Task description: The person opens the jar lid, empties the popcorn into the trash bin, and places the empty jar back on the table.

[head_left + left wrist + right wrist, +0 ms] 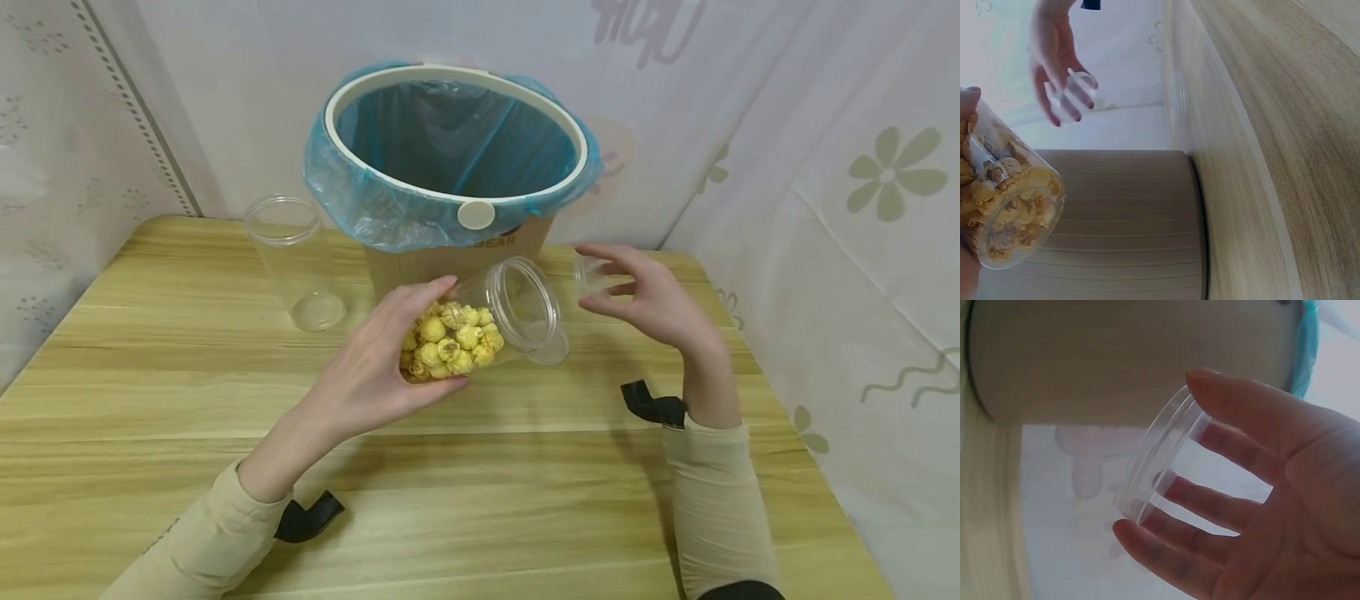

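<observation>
My left hand (375, 358) grips a see-through plastic jar (480, 321) round its lower part, thumb on the near side and fingers on the far side. The jar leans well over, its uncovered mouth pointing right. Yellow popcorn (450, 340) lies inside, towards the base; the left wrist view shows the popcorn (1013, 215) through the jar's bottom. To the right of the mouth, and apart from it, my right hand (648, 300) holds a see-through round lid (1159, 459) by its edge, between thumb and fingertips.
Behind the jar stands a beige bin (408, 265) lined with a blue bag (375, 212) under a white ring. A tall see-through jar (292, 267) stands uncovered at the left. Another see-through lid (553, 348) lies on the wooden table (480, 500). Patterned cloth hangs around.
</observation>
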`<state>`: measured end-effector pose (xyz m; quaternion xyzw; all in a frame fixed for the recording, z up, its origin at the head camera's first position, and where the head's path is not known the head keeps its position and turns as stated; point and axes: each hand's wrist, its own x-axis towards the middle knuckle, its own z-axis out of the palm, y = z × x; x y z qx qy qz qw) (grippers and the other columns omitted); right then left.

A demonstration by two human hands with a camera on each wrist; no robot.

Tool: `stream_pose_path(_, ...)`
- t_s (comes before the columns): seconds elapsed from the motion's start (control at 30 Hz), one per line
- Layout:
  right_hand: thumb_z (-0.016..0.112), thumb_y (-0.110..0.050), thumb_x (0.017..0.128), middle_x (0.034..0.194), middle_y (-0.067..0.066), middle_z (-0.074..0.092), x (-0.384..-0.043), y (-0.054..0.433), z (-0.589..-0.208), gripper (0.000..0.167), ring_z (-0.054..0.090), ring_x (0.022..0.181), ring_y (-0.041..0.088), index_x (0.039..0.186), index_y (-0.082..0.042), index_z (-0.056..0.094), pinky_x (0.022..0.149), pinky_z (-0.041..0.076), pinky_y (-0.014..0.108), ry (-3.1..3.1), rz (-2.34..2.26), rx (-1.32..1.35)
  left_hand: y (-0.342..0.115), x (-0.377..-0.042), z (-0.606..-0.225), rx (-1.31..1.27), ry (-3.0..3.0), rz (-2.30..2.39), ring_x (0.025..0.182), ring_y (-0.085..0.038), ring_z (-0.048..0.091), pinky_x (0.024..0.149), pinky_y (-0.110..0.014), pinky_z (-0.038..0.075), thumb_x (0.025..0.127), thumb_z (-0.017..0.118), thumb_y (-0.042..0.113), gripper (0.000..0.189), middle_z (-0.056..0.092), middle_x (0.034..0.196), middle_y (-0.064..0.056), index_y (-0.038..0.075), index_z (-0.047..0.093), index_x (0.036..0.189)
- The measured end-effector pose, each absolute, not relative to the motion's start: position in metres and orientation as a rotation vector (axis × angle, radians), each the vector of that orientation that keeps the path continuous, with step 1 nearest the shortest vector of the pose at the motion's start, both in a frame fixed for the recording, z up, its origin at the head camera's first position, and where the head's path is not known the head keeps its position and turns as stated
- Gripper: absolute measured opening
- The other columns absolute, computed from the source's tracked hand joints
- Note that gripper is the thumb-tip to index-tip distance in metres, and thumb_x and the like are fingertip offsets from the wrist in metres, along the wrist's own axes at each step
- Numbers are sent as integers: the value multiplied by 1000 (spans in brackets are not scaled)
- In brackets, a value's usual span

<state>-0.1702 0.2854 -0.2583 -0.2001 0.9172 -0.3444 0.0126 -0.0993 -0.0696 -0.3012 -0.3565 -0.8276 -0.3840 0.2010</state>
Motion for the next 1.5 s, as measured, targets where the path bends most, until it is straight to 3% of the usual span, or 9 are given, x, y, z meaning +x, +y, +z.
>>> stream_pose_path(0.57,75,-32,95,160,9,47,-203,307,-296,64,52,137,43,153,-18,49,107,47,61,2789,-869,-477,-71,-97,-300,-987,-2284,-1094,131,-23,54,107,-46,50,71,94,24,103,56,144,-10,14,38,156)
stream_pose_path(1.5,78,-19,91,150,33,47,-221,320,-334,68,53,131,53,151,-4,48,107,45,64,2763,-661,-372,-72,-98,-297,-1012,-2256,-1108,131,-22,55,107,-46,49,72,94,26,102,57,142,-7,17,37,156)
